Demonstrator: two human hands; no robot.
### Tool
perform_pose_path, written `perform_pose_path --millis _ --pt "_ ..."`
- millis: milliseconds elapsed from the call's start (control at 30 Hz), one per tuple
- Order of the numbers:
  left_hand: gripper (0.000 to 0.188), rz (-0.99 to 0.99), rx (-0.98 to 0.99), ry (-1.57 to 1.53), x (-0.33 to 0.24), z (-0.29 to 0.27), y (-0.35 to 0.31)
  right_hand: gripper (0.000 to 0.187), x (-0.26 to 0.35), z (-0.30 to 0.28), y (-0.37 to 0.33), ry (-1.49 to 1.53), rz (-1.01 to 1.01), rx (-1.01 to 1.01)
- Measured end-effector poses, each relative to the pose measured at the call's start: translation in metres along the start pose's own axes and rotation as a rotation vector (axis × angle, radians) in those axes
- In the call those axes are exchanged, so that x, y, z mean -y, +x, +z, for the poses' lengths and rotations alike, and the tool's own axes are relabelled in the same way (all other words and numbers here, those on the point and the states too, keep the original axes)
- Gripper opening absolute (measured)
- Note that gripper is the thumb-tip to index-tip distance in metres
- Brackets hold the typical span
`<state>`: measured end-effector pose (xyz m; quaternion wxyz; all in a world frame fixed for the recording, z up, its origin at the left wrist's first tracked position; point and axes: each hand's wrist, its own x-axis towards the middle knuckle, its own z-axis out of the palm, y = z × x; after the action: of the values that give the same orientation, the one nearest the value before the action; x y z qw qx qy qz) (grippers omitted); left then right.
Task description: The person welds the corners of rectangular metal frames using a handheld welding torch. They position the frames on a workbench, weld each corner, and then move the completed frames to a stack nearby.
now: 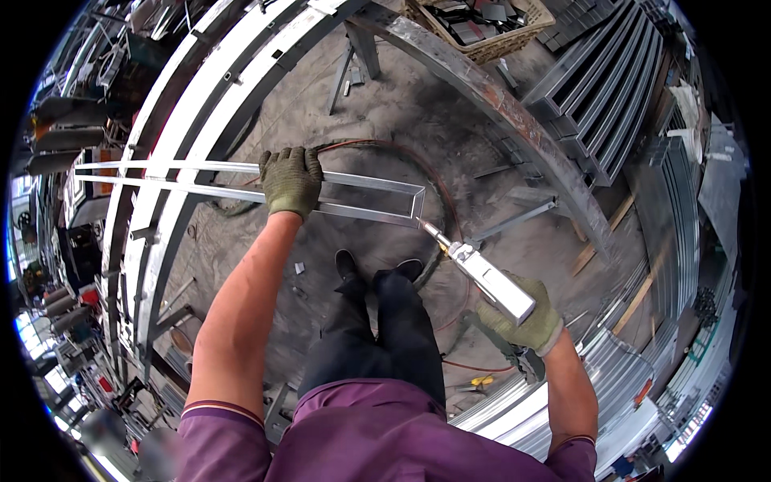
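Note:
A long, narrow rectangular frame of shiny metal tube (365, 215) stretches out to the left across pale steel beams. My left hand (291, 181), in an olive-green work glove, is closed over both of its long rails. In my right hand (536, 315), also gloved, is a silver, box-bodied handheld welding gun (494, 281), its fingers partly hidden behind the body. The gun's slim nozzle points up and left, its tip at the near corner of the frame's right end. Whether tip and metal touch I cannot tell.
Curved-looking steel beams (181, 140) stand on the left, and a rust-marked one (514, 108) spans the far right. Behind it is a yellow basket (514, 42) of scrap. Stacked metal profiles (598, 88) lie to the right. A reddish hose (430, 165) loops across the floor.

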<state>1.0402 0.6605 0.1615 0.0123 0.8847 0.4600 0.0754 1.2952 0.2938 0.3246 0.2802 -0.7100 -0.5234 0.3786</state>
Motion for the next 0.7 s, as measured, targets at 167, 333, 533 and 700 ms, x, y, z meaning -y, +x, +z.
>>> perform_pose_path --millis 167,333,533,700 --pt "0.031 -0.019 0.013 -0.008 -0.006 -0.005 0.002 0.029 -0.007 0.0 0.001 -0.046 -0.064 0.033" --pt "0.036 -0.036 0.005 -0.005 -0.005 -0.006 0.001 0.031 -0.001 0.005 0.005 0.077 0.028 0.023" --pt "0.036 -0.047 0.036 0.003 -0.005 -0.006 0.002 0.028 -0.01 0.005 0.005 -0.076 -0.12 0.071" --pt "0.036 -0.048 0.046 0.015 -0.006 -0.006 0.002 0.025 -0.002 0.012 0.007 -0.078 -0.136 0.017"
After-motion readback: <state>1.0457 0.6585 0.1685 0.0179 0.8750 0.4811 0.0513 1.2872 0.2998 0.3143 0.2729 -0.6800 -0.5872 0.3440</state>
